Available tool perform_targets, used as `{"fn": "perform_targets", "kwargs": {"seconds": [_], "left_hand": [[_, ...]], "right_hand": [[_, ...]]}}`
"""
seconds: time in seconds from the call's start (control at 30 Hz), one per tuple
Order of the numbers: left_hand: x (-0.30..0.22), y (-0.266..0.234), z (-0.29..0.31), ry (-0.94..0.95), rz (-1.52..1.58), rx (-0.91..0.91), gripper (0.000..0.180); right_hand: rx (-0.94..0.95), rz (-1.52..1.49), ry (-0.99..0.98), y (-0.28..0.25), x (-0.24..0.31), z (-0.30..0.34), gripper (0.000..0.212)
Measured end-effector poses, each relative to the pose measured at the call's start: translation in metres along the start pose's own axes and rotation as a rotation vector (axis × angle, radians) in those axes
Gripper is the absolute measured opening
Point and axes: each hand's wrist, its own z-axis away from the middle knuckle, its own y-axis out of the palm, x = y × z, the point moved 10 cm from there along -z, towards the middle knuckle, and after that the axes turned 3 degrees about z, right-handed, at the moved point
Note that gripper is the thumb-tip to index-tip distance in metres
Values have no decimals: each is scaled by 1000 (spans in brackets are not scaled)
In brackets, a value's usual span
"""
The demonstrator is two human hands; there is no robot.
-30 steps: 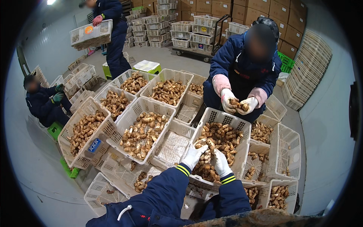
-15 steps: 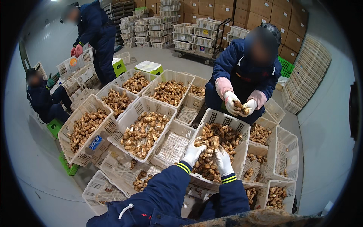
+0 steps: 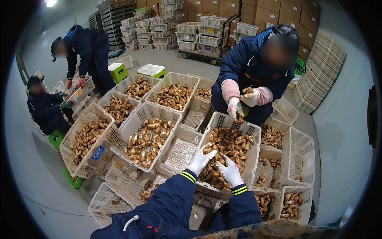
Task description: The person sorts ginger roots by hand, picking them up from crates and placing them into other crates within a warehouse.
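Note:
A white crate (image 3: 254, 153) heaped with brown-and-white mushrooms (image 3: 229, 137) is in front of me. Inside its near left part, my left hand (image 3: 200, 161), in a white glove, has its fingers curled around a mushroom, mostly covered by the glove. My right hand (image 3: 230, 172), also in a white glove, is just to the right, its thumb and fingers around another mushroom (image 3: 219, 159). Both hands are low over the heap. Across the crate, a co-worker's gloved hand (image 3: 235, 108) holds a mushroom at the far rim, and their other hand (image 3: 250, 96) holds more.
A second mushroom crate (image 3: 174, 131) is at my left, with a nearly bare crate (image 3: 181, 153) lower between the two. More crates crowd both sides. Two other people handle crates (image 3: 81, 89) at the far left. A loaded trolley (image 3: 199, 53) and cardboard boxes are behind.
My hands have lowered toward the heap, and the larger mushrooms held up between them no longer show there. The co-worker opposite has parted their hands, one dropping to the crate's far rim.

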Motion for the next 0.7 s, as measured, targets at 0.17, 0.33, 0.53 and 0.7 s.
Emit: {"fn": "perform_targets", "kwargs": {"seconds": [0.17,0.33,0.53,0.7], "left_hand": [[-11,13,4,49,-103,24,45],[-12,9,3,33,-89,-7,49],[-25,11,7,88,-230,5,52],[-23,22,8,38,-93,47,52]], "right_hand": [[-91,218,-152,-12,3,-5,40],[-197,706,-286,-8,40,8,44],[-43,277,-67,-12,13,-4,37],[13,342,-32,-9,-2,-10,34]]}}
